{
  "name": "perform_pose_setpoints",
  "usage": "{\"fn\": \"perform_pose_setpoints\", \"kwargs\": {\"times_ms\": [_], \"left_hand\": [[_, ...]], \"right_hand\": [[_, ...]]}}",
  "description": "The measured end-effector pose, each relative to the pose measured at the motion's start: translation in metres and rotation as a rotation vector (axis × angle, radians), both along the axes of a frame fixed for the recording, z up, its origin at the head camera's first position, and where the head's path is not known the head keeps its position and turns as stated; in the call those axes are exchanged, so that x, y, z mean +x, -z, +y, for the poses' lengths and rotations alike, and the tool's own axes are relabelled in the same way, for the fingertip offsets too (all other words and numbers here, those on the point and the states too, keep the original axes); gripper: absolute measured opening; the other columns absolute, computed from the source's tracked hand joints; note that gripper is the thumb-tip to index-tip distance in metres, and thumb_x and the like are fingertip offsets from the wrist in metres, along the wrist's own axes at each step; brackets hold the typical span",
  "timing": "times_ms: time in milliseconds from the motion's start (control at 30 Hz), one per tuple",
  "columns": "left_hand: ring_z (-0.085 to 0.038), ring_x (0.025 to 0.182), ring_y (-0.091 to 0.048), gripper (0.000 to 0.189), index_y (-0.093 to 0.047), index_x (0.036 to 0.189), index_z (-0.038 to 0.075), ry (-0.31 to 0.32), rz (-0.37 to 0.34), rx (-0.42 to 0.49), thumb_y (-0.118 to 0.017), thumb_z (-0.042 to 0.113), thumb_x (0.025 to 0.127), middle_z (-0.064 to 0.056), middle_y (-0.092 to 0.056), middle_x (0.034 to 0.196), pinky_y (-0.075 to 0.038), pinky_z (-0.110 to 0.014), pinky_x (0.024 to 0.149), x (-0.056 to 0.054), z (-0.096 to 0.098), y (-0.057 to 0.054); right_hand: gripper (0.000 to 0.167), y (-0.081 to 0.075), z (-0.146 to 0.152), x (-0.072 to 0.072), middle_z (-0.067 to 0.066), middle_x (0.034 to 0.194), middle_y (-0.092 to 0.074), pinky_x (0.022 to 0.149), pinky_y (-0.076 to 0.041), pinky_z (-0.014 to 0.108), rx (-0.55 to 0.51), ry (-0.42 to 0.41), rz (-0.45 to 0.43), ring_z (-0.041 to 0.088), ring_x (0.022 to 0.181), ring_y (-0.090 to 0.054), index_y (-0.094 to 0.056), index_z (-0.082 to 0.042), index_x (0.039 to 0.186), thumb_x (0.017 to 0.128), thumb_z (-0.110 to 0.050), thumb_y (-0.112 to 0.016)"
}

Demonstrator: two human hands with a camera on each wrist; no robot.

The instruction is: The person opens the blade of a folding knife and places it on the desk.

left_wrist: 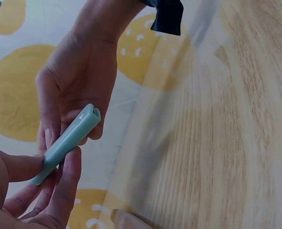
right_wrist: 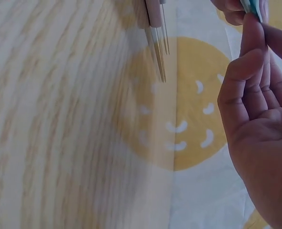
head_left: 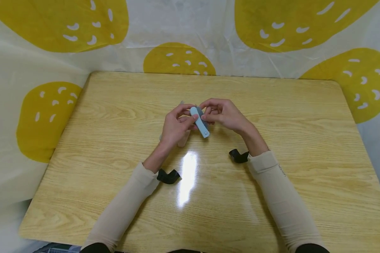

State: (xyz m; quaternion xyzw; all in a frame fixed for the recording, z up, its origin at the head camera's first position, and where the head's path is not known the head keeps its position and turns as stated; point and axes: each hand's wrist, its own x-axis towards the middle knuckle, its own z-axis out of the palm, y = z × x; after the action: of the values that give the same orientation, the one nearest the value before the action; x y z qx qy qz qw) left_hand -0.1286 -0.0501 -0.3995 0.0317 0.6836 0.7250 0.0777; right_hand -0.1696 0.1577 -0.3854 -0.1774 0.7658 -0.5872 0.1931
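A slim light-blue folding tool [head_left: 200, 123] with a rivet near its lower end is held above the table. In the left wrist view, the end of the light-blue handle [left_wrist: 67, 143] shows a slot. My left hand [head_left: 174, 124] pinches the handle between thumb and fingers. Beside the handle lies a grey-blue part [head_left: 201, 112], which the thumb and forefinger of my right hand [head_left: 223, 113] pinch. Whether that part is a blade or a comb cannot be told. Fingertips hide much of it.
Under the left hand, a pale pink handle [head_left: 183, 139] lies on the wooden table [head_left: 291, 116]. The right wrist view shows pinkish handles [right_wrist: 153, 13] with thin metal prongs. Patterned yellow-and-white cloth [head_left: 180, 21] stands behind the table. Black wrist mounts [head_left: 168, 176] sit at both cuffs.
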Motion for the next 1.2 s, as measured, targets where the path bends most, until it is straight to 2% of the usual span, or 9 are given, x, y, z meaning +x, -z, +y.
{"fn": "perform_pose_setpoints", "kwargs": {"times_ms": [267,533,733,833,967,1200], "left_hand": [[-0.013,0.08,-0.074,0.034,-0.065,0.133,0.003,-0.024,0.012,-0.015,-0.068,0.004,0.099,-0.012,-0.067,0.108,-0.062,-0.057,0.085,0.0007,-0.0006,0.0017],[-0.011,0.076,-0.072,0.034,-0.06,0.133,-0.003,-0.068,0.013,-0.009,-0.066,0.002,0.101,-0.008,-0.064,0.104,-0.062,-0.057,0.084,0.0011,-0.002,0.0024],[-0.011,0.078,-0.072,0.036,-0.055,0.135,-0.006,-0.085,0.0,0.009,-0.065,0.001,0.101,-0.007,-0.063,0.105,-0.062,-0.055,0.085,0.0003,-0.0018,0.0029],[-0.01,0.078,-0.072,0.038,-0.052,0.136,-0.009,-0.085,0.001,0.012,-0.064,0.0,0.101,-0.006,-0.062,0.105,-0.062,-0.053,0.086,0.0007,-0.0014,0.003],[-0.009,0.079,-0.071,0.038,-0.051,0.137,-0.01,-0.085,-0.003,0.008,-0.063,0.0,0.102,-0.006,-0.061,0.105,-0.063,-0.048,0.086,0.0027,-0.0013,0.0017],[-0.009,0.082,-0.07,0.036,-0.055,0.138,-0.003,-0.084,0.012,-0.013,-0.062,0.003,0.103,-0.007,-0.06,0.107,-0.061,-0.054,0.09,0.0042,-0.0032,0.0005]], "right_hand": [[0.024,0.0021,-0.0003,-0.0005,0.004,0.082,-0.068,0.066,-0.056,0.043,-0.003,0.025,0.003,0.048,0.077,-0.061,-0.07,-0.005,0.121,0.098,-0.008,-0.072],[0.03,0.0035,0.0027,-0.0015,0.001,0.083,-0.068,0.069,-0.057,0.04,-0.019,0.075,0.003,0.035,0.074,-0.065,-0.066,0.0,0.126,0.097,-0.007,-0.07],[0.03,0.0024,0.0042,-0.0025,0.001,0.082,-0.068,0.069,-0.059,0.037,-0.049,0.111,-0.001,0.031,0.071,-0.067,-0.065,0.003,0.125,0.097,-0.004,-0.07],[0.029,0.0023,0.0043,-0.0024,0.001,0.082,-0.069,0.069,-0.06,0.038,-0.06,0.119,-0.009,0.032,0.072,-0.068,-0.065,0.004,0.124,0.096,-0.003,-0.07],[0.03,0.0038,0.0049,-0.0021,0.002,0.084,-0.07,0.072,-0.06,0.04,-0.071,0.096,-0.035,0.034,0.075,-0.069,-0.063,0.003,0.126,0.097,-0.003,-0.07],[0.038,0.0053,0.0048,-0.0031,0.0,0.095,-0.07,0.075,-0.059,0.038,-0.09,0.031,-0.075,0.026,0.078,-0.067,-0.056,0.007,0.133,0.098,-0.003,-0.067]]}}
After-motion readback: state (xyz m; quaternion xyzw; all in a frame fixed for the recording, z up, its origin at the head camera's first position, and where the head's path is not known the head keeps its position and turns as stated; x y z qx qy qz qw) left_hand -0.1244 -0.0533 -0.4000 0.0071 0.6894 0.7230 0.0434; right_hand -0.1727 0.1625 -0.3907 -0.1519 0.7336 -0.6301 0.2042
